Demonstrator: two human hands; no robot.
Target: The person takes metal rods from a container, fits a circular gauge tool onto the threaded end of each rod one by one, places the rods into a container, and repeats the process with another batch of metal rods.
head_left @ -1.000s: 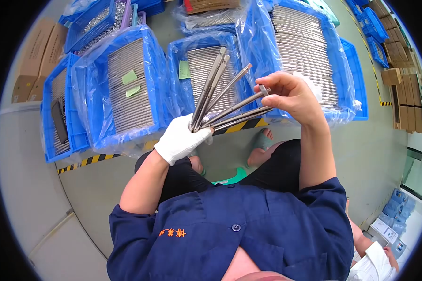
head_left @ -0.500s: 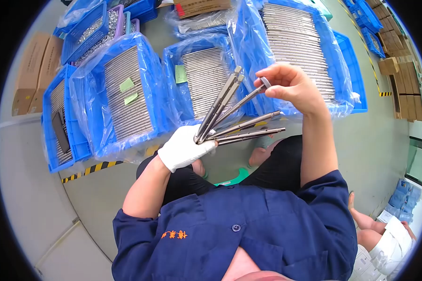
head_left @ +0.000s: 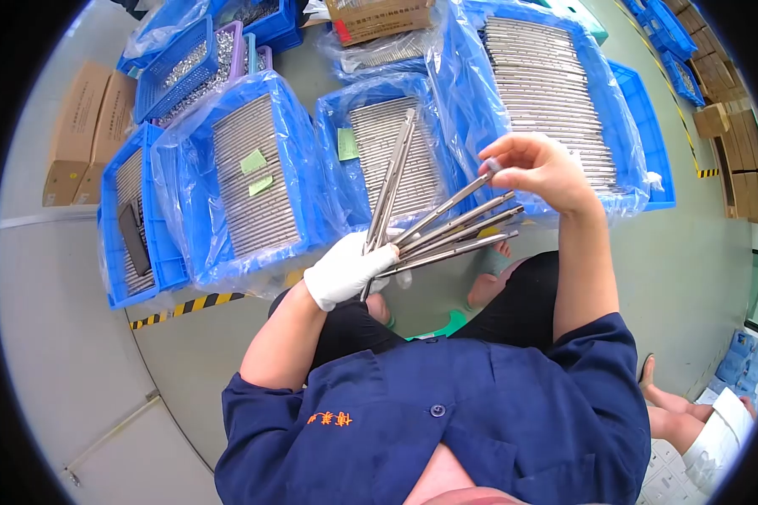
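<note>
My left hand (head_left: pixel 345 271), in a white glove, is closed around several slim metal rods (head_left: pixel 446 231), which fan out upward and to the right. Two or more of them (head_left: pixel 393 181) point steeply up, over the middle bin. With thumb and fingers my bare right hand (head_left: pixel 547 175) pinches a small grey piece (head_left: pixel 492 166) at the far end of one rod (head_left: pixel 451 202). Whether that piece is fixed to the rod I cannot tell. My glove covers the rods' lower ends, apart from one tip poking out below.
Blue plastic-lined bins with rows of metal rods stand ahead: a left bin (head_left: pixel 255 189), a middle bin (head_left: pixel 396 151) and a right bin (head_left: pixel 547 93). Green paper notes (head_left: pixel 253 161) lie on the left rods. Baskets of small metal parts (head_left: pixel 185 67) stand behind. Another person's leg (head_left: pixel 678 421) shows at right.
The view has shifted, so the bins appear further right and slightly lower. In my left hand the rods have spread differently. My right hand still pinches the grey piece, its fingers now closer together.
</note>
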